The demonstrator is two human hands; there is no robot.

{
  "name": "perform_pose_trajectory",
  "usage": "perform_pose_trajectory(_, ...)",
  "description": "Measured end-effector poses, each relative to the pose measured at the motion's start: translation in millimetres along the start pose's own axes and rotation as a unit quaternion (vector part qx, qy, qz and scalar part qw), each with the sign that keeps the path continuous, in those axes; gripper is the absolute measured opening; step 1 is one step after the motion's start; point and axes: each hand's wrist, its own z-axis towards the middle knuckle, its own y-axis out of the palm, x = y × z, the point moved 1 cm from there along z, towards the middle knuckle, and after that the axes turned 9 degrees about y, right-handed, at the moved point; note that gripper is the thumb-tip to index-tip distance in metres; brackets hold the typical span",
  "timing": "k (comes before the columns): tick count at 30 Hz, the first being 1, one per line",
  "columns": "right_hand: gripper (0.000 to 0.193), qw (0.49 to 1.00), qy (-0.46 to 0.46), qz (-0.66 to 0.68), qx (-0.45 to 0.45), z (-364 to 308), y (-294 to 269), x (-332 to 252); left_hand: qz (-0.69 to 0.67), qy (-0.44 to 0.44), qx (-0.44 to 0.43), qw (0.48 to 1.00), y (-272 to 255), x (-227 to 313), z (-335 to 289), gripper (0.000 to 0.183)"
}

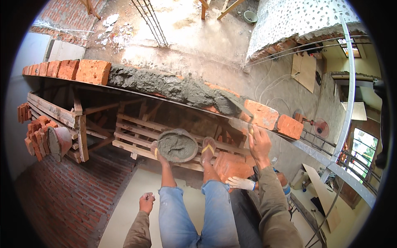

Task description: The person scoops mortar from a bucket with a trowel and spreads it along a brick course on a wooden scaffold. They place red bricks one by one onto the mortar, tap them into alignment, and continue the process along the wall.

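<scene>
My right hand (259, 144) is wrapped round the handle of a trowel (240, 106). The trowel's blade rests on the right end of a thick bed of wet grey mortar (165, 87), which runs along the top of a low brick wall. Just right of the blade sit an orange brick (261, 114) and, beyond it, another brick (290, 127). Low at the left, well away from the wall, my left hand (147, 203) is curled closed; whether anything is inside it is hidden. Between my sandalled feet stands a round bucket of mortar (178, 145).
A co-worker's gloved hand (240, 183) touches stacked bricks (232, 167) by my right leg. Wooden slats (132, 127) lie under my feet. More bricks (39, 134) and a mortar-smeared bucket (60, 140) are at left. A metal frame (349, 82) stands at right.
</scene>
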Motion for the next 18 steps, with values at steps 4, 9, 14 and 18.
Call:
perform_pose_trajectory(4,0.039,0.995,0.09,0.05,0.002,-76.5,-17.5,24.9,0.017,0.018,-0.002,1.0,-12.6,-16.5,12.6,0.024)
perform_pose_trajectory(9,0.036,0.96,0.23,0.071,-0.144,-159.9,-5.4,9.6,0.03,0.032,0.007,0.999,-14.8,-29.2,16.4,0.03)
perform_pose_trajectory(14,0.027,0.941,0.037,-0.015,-0.337,-151.9,100.5,-73.6,0.005,0.012,-0.004,1.0,-5.2,-17.5,18.7,0.033)
perform_pose_trajectory(18,0.016,0.922,-0.113,-0.183,-0.323,-119.5,221.6,-153.2,-0.033,-0.026,0.011,0.999,-11.9,-22.7,14.7,0.035)
